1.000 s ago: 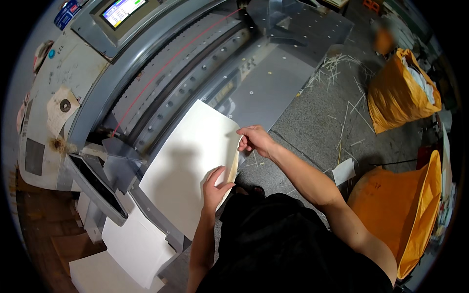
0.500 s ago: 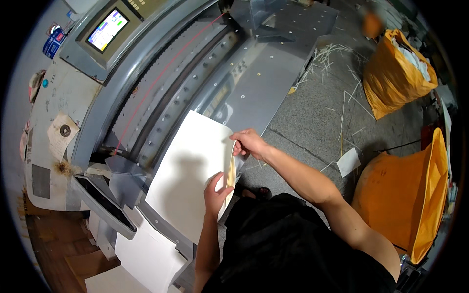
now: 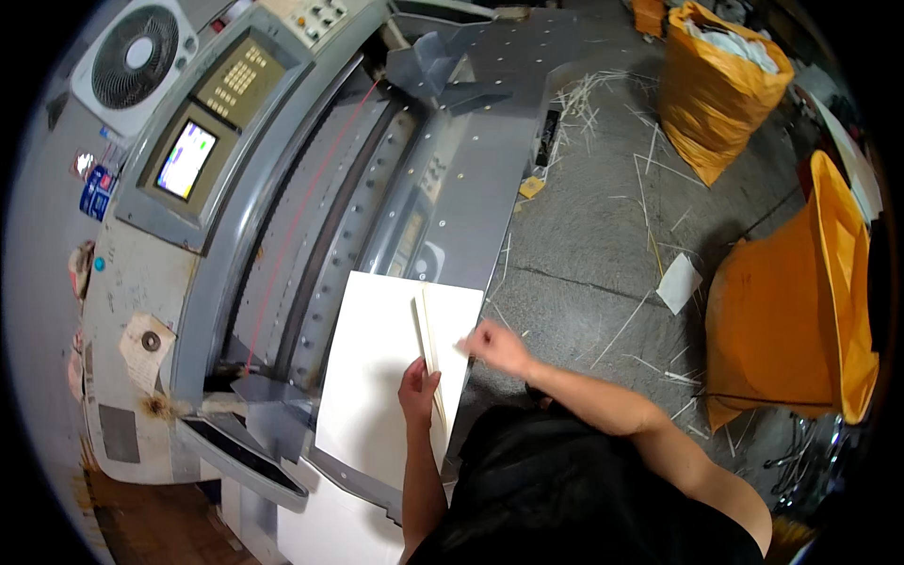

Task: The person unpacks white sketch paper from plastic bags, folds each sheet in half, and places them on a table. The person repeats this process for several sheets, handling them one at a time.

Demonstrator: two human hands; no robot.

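Observation:
A large white stack of paper sheets (image 3: 372, 395) lies on the grey metal table of a cutting machine. My left hand (image 3: 417, 391) pinches a narrow cream-edged band of paper (image 3: 427, 330) between thumb and fingers. The band runs lengthwise across the white surface, with white paper on both sides of it. Whether it is a separate strip or the raised edge of the upper sheets, I cannot tell. Just past the paper's right edge is my right hand (image 3: 499, 348), off the band. Its fingers look bent but are blurred by motion.
The cutting machine (image 3: 207, 311) with its lit screen (image 3: 186, 160) stands to the left, a red line crossing its bed. A fan (image 3: 139, 54) is at the far left. Orange sacks (image 3: 772, 330) stand to the right. Paper offcuts (image 3: 589, 99) litter the floor.
My right hand has left the paper's edge, which it was holding, and moved slightly away. The left hand stays on the paper edge. The view has shifted, bringing the fan into sight.

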